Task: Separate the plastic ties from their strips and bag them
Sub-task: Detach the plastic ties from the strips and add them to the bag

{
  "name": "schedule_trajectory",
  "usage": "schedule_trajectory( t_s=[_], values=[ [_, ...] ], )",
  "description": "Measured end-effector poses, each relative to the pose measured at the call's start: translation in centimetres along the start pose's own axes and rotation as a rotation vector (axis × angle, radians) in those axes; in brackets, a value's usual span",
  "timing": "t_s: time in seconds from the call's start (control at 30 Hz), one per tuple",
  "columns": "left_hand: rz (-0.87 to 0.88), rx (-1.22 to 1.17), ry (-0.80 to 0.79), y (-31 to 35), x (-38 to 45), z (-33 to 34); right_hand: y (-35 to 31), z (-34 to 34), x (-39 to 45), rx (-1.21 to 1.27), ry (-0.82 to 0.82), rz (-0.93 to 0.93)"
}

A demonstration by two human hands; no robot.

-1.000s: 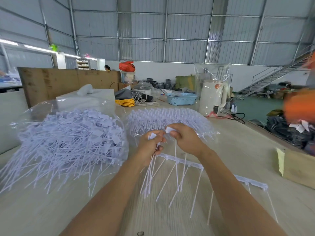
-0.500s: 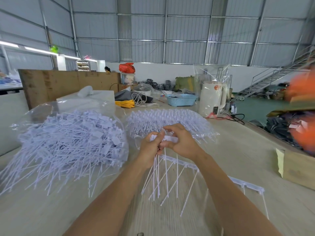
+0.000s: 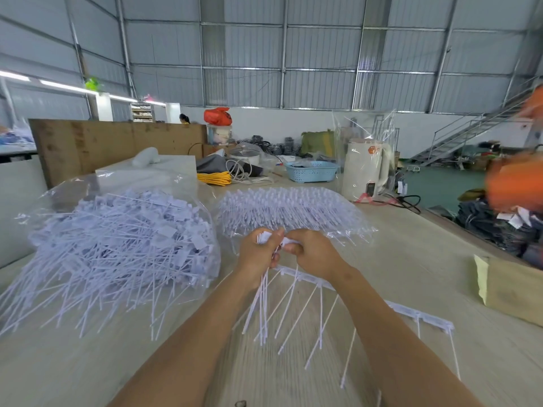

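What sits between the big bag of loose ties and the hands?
Head view: only bare tabletop between the bag of loose ties and the left hand.

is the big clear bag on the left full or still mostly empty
Full. The clear bag bulges with a heaped tangle of loose white ties, and their tails spill out of its mouth onto the table.

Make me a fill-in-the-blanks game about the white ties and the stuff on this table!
1. The left hand grips a bunch of loose white plastic ties that hang ____.
2. The clear plastic bag of loose ties lies to the ____ of both hands.
3. The small plastic basket far back is light ____.
4. The long white strip rests on the ____.

Missing words: down; left; blue; table
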State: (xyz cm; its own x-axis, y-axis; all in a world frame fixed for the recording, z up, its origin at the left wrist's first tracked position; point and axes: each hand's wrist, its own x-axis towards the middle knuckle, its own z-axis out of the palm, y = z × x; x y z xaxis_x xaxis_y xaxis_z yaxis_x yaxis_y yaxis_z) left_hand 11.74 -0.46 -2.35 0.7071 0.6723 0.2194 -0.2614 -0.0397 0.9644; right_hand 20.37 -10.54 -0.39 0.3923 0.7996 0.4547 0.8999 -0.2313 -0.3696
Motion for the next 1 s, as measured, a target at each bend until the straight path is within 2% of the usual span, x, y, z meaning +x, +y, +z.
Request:
schedule_trajectory(
  t_s=[0.27, 0.63, 0.83, 1.0],
  values=[
    [-0.026, 0.048, -0.008, 0.1, 0.2, -0.6, -0.1, -0.7, 0.2, -0.225, -0.076, -0.054],
    [-0.081, 0.044, -0.109, 0.2, 0.1, -1.4, 0.3, -0.8, 0.0, -0.218, -0.073, -0.127],
    [-0.025, -0.050, -0.036, 1.1, -0.1, 0.0, -0.5, -0.3, 0.2, 0.062, 0.104, -0.046],
    [0.009, 0.043, 0.026, 0.9, -0.3, 0.2, -1.2, -0.1, 0.3, 0.120, 0.084, -0.054]
  ],
)
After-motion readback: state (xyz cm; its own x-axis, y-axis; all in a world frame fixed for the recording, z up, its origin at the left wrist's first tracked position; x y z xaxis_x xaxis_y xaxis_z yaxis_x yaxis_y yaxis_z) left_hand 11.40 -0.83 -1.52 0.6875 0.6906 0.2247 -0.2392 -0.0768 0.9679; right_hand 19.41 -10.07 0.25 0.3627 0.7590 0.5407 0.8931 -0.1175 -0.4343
